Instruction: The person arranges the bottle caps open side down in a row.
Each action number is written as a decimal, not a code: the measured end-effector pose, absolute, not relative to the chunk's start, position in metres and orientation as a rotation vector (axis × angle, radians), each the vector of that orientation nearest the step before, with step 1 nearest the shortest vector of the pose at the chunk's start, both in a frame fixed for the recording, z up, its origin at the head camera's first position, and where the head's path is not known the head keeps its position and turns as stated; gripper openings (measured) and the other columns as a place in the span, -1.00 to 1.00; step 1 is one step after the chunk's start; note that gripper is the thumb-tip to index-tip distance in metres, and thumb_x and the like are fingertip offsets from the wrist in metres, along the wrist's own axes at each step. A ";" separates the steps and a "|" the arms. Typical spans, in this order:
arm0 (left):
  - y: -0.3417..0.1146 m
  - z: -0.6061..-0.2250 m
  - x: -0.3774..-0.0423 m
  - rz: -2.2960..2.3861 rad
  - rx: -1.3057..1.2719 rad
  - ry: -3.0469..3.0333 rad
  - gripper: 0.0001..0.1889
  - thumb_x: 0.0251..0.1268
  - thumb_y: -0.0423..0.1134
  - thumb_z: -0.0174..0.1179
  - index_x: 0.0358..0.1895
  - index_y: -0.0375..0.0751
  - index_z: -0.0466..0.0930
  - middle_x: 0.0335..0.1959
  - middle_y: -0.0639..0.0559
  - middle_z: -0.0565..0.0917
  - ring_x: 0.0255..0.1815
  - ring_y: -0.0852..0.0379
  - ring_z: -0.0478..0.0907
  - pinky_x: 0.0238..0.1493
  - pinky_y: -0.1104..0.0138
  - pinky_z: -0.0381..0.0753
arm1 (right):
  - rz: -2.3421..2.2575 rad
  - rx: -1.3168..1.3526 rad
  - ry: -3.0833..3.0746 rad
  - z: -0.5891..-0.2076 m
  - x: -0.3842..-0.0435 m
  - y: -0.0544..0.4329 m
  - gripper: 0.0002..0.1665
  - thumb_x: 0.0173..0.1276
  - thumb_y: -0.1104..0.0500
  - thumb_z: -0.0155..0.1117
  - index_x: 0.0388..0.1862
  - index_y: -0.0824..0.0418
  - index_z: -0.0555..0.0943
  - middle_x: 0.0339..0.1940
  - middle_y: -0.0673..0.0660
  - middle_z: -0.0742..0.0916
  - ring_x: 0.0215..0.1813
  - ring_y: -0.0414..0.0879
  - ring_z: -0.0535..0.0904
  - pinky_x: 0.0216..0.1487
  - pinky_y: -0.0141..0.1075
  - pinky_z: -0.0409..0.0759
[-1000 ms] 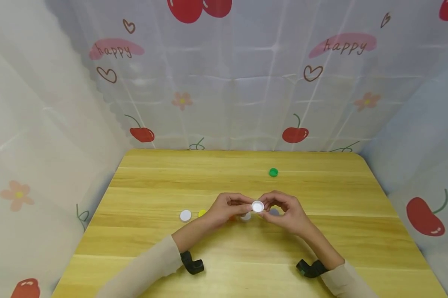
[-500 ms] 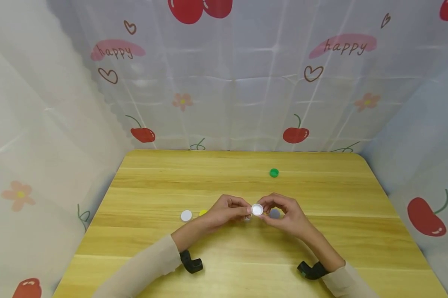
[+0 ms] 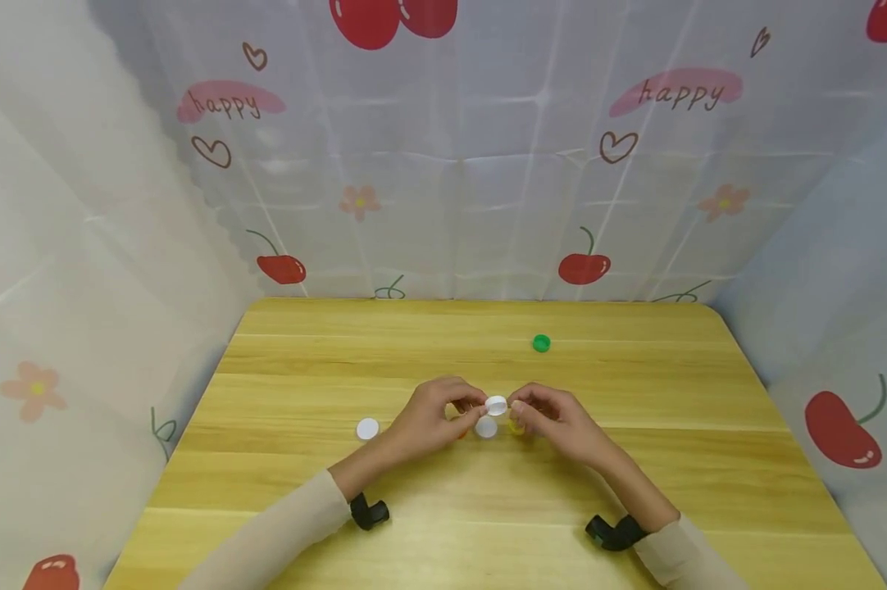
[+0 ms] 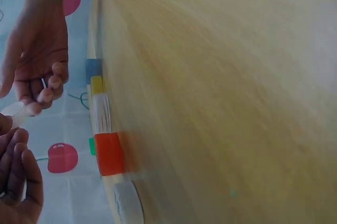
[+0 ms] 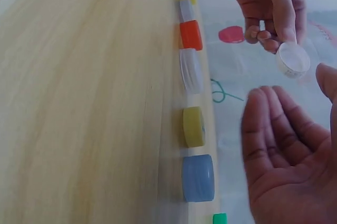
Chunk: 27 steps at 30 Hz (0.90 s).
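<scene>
In the head view my left hand (image 3: 432,418) pinches a small white bottle cap (image 3: 496,406) between thumb and fingers, above the table. The cap's hollow side shows in the right wrist view, where the cap (image 5: 293,60) hangs from the left fingers. My right hand (image 3: 565,422) is just to the right of the cap, apart from it. Its fingers are loosely bent and hold nothing, as the right wrist view of the right hand (image 5: 289,155) shows. Beneath the hands lie a white cap (image 3: 486,427), a yellow cap (image 3: 516,427) and a partly hidden orange-red cap (image 5: 190,34).
A green cap (image 3: 542,343) lies farther back on the wooden table (image 3: 414,344). Left of the hands is another white cap (image 3: 367,428). The right wrist view shows a blue cap (image 5: 198,178) in the row, hidden in the head view. Printed curtains (image 3: 458,205) surround the table.
Both hands were at the white cap earlier. Now the right hand has let go, and the left hand has moved slightly left with the cap, which has tilted.
</scene>
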<state>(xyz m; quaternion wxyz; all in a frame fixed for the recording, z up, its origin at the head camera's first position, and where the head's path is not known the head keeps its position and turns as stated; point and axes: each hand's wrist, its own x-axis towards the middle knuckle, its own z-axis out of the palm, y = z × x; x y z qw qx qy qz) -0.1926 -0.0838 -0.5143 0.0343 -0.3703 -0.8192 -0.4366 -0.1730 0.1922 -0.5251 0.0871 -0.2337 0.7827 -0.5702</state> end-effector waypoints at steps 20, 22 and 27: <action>-0.082 -0.510 -0.196 -0.723 -1.460 -2.059 -0.78 0.32 -0.26 0.54 -0.02 -0.11 0.81 -0.13 0.14 0.82 -0.13 0.24 0.68 -0.06 0.55 0.67 | -1.814 -0.795 2.067 -0.530 -0.174 0.185 -0.72 0.73 0.28 0.06 0.04 0.48 0.64 -0.22 0.40 0.71 -0.23 0.19 0.66 -0.20 -0.11 0.77; -0.081 -0.510 -0.195 -0.728 -1.454 -2.066 -0.78 0.31 -0.26 0.54 -0.02 -0.11 0.81 -0.12 0.15 0.82 -0.13 0.24 0.68 -0.05 0.54 0.68 | -1.821 -0.788 2.081 -0.531 -0.174 0.185 -0.74 0.73 0.28 0.08 0.03 0.45 0.65 -0.22 0.41 0.70 -0.24 0.18 0.67 -0.20 -0.11 0.77; -0.081 -0.513 -0.191 -0.812 -1.403 -2.154 -0.80 0.40 -0.21 0.49 0.03 -0.06 0.81 -0.08 0.15 0.82 -0.04 0.24 0.69 0.03 0.51 0.70 | -1.856 -0.736 2.158 -0.532 -0.169 0.183 -0.82 0.70 0.28 0.15 0.00 0.33 0.69 -0.23 0.47 0.69 -0.27 0.13 0.67 -0.21 -0.14 0.77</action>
